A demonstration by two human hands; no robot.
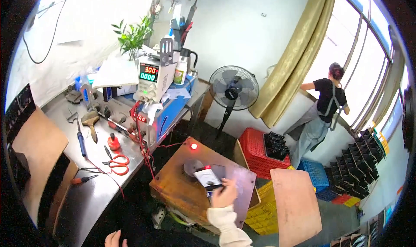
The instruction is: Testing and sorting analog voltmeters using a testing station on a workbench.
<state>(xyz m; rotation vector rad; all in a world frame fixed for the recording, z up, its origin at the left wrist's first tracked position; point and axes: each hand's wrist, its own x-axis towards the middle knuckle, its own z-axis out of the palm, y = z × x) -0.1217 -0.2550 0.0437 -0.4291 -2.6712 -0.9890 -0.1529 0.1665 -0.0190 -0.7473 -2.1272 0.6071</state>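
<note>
Fingers of the right hand [224, 194] pinch a small white card-like part [208, 177] lying on the brown wooden box [177, 188]. Left hand [115, 239] is barely seen, grip unclear. Next comes careful lifting, I think.

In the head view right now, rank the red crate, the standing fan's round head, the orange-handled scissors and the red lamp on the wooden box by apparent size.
1. Red crate
2. Fan head
3. Scissors, though they lie nearer the camera
4. Red lamp
</note>
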